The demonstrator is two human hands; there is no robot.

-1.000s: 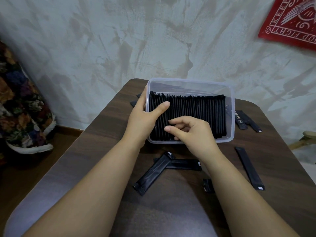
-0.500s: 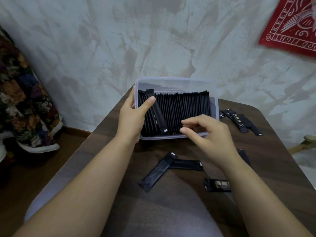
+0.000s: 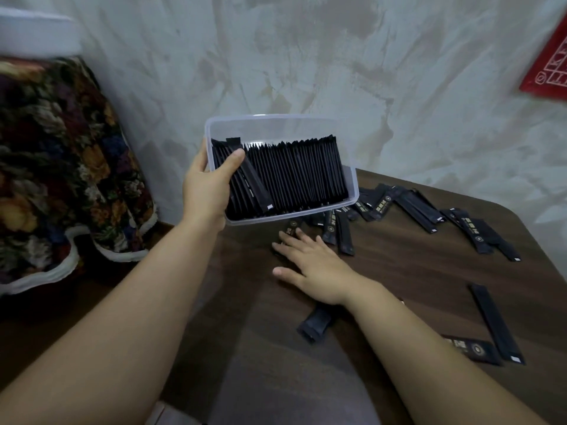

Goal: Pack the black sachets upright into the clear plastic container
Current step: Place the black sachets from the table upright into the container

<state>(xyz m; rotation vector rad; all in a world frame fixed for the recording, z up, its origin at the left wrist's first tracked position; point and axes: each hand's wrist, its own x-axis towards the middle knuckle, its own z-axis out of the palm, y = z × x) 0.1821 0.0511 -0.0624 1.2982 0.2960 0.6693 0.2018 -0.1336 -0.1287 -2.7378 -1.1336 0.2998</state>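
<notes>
loose sachets (image 3: 478, 237) litter far tabletop (image 3: 399, 286), open wood between near ones

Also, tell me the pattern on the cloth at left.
Dark multicoloured floral cloth, white trim; head view.

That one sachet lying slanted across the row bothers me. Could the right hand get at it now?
Probably yes: the container is open-topped, the right hand lies open close by, and only the left thumb covers the top end of the slanted sachet.
</notes>
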